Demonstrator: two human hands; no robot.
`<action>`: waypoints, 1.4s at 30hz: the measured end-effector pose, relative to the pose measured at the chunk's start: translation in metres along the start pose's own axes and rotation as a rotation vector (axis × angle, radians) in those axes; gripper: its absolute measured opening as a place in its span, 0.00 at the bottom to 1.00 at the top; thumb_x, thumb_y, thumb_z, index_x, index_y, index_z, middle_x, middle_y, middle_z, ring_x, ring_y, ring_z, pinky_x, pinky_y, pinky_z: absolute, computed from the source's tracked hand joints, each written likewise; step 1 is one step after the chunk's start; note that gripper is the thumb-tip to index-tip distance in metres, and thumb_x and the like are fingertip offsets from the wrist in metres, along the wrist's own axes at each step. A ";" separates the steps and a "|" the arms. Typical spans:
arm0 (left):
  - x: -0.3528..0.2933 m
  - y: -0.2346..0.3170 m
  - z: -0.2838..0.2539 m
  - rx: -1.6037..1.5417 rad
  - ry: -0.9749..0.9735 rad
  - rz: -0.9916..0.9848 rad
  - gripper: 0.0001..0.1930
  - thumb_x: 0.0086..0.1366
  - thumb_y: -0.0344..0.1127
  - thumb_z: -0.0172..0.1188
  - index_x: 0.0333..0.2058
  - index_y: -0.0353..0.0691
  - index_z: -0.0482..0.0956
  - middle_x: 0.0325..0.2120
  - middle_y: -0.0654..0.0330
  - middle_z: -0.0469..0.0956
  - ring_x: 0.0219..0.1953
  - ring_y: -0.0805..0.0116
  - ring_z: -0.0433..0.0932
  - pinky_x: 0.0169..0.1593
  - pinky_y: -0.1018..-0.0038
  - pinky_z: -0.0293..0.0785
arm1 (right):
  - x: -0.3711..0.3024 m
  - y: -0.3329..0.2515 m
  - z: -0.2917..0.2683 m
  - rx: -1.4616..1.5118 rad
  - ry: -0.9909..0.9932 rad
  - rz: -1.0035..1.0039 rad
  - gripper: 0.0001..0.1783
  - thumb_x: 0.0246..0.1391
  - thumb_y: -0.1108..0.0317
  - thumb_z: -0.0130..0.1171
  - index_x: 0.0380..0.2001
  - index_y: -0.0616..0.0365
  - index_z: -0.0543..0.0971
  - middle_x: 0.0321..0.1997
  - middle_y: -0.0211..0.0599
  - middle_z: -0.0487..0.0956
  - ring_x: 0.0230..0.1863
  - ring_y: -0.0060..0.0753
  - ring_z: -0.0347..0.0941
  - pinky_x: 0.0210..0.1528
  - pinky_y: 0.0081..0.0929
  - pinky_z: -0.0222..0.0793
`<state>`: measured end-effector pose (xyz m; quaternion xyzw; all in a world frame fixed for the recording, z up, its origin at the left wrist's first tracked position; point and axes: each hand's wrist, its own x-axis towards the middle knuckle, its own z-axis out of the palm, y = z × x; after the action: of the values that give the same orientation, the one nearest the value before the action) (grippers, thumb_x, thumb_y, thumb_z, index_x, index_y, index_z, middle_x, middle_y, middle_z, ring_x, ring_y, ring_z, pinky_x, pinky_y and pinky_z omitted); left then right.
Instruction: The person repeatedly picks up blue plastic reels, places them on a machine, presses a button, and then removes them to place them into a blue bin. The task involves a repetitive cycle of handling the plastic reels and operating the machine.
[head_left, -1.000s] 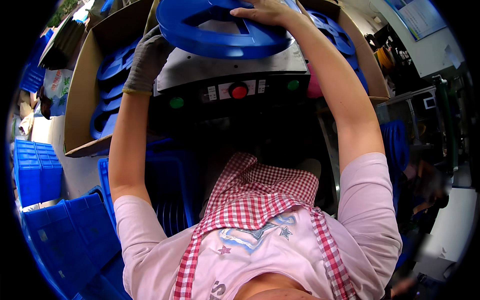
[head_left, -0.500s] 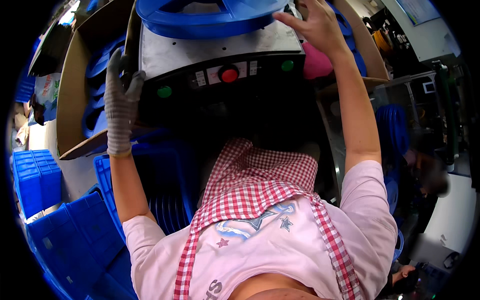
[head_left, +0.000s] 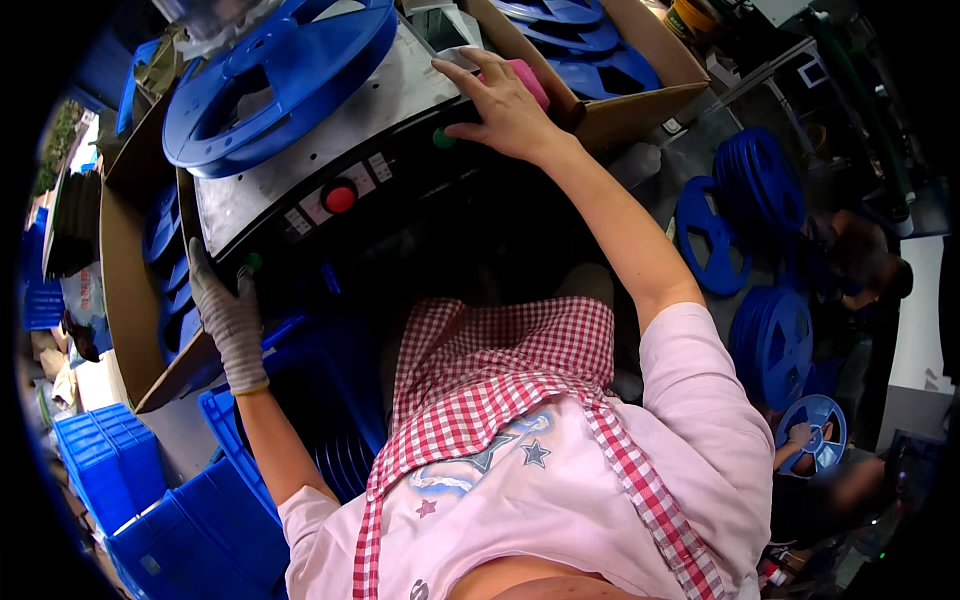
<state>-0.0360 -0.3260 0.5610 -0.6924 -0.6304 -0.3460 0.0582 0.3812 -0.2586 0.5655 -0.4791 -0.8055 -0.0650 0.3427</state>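
Note:
A large blue plastic reel (head_left: 285,85) lies on the metal top of a machine (head_left: 400,90). A red button (head_left: 341,199) sits in the middle of the machine's dark front. My left hand (head_left: 232,325), in a grey knitted glove, is at the left corner, its thumb by a green button (head_left: 251,263). My bare right hand (head_left: 507,108) rests at the right end, fingers spread over the top edge and thumb at another green button (head_left: 443,139). Neither hand holds anything. Beside my right fingers is a pink item (head_left: 528,84), partly covered.
Cardboard boxes of blue reel parts flank the machine, one at left (head_left: 140,330) and one at right (head_left: 640,112). Blue crates (head_left: 195,535) stand at lower left. Blue reels (head_left: 765,185) are stacked at right, near another person's hand (head_left: 800,434) on a reel.
The view has turned, so the machine appears tilted. My right hand has left the reel's edge for the right green button. My left hand has come to the left green button.

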 end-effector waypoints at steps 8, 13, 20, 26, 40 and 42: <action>-0.043 0.072 -0.028 -0.299 -0.046 -0.058 0.26 0.58 0.20 0.53 0.57 0.39 0.68 0.55 0.52 0.69 0.57 0.57 0.68 0.60 0.68 0.65 | 0.019 0.181 -0.041 -0.143 -0.083 0.414 0.30 0.49 0.53 0.60 0.55 0.49 0.73 0.57 0.47 0.71 0.59 0.49 0.66 0.60 0.39 0.63; -0.050 0.092 -0.031 -0.260 -0.114 -0.091 0.22 0.57 0.18 0.51 0.52 0.38 0.72 0.53 0.53 0.71 0.56 0.58 0.71 0.56 0.70 0.69 | 0.056 0.254 -0.004 -0.320 -0.261 0.471 0.34 0.47 0.55 0.61 0.58 0.54 0.68 0.60 0.46 0.69 0.62 0.52 0.63 0.61 0.44 0.62; -0.051 0.101 -0.046 -0.150 -0.132 -0.048 0.18 0.60 0.21 0.51 0.49 0.40 0.75 0.52 0.53 0.72 0.56 0.56 0.71 0.57 0.68 0.69 | 0.070 0.271 0.028 -0.454 -0.587 0.621 0.41 0.44 0.52 0.66 0.60 0.52 0.63 0.64 0.43 0.64 0.65 0.53 0.58 0.62 0.53 0.59; -0.025 0.119 -0.056 -0.157 -0.162 0.119 0.20 0.54 0.18 0.51 0.45 0.40 0.76 0.49 0.52 0.73 0.56 0.52 0.71 0.58 0.64 0.67 | 0.043 0.251 -0.016 -0.604 -0.854 0.430 0.27 0.46 0.63 0.61 0.52 0.53 0.70 0.50 0.48 0.76 0.55 0.51 0.70 0.53 0.48 0.68; 0.083 0.107 -0.046 0.032 -0.056 0.551 0.30 0.55 0.28 0.60 0.58 0.38 0.65 0.54 0.47 0.70 0.57 0.50 0.68 0.61 0.62 0.63 | -0.069 0.188 -0.192 -0.413 -0.133 0.370 0.09 0.54 0.67 0.57 0.37 0.52 0.69 0.32 0.49 0.78 0.38 0.57 0.75 0.37 0.46 0.68; 0.102 0.093 -0.032 0.174 -0.049 0.577 0.33 0.52 0.32 0.64 0.59 0.40 0.64 0.53 0.48 0.70 0.57 0.49 0.67 0.60 0.62 0.63 | -0.075 0.177 -0.204 -0.252 0.110 0.412 0.14 0.55 0.67 0.57 0.46 0.49 0.71 0.37 0.50 0.80 0.41 0.54 0.77 0.39 0.41 0.71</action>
<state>0.0329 -0.2761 0.6741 -0.8434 -0.4364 -0.2430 0.1980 0.6484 -0.3074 0.6340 -0.6678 -0.6565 -0.1200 0.3297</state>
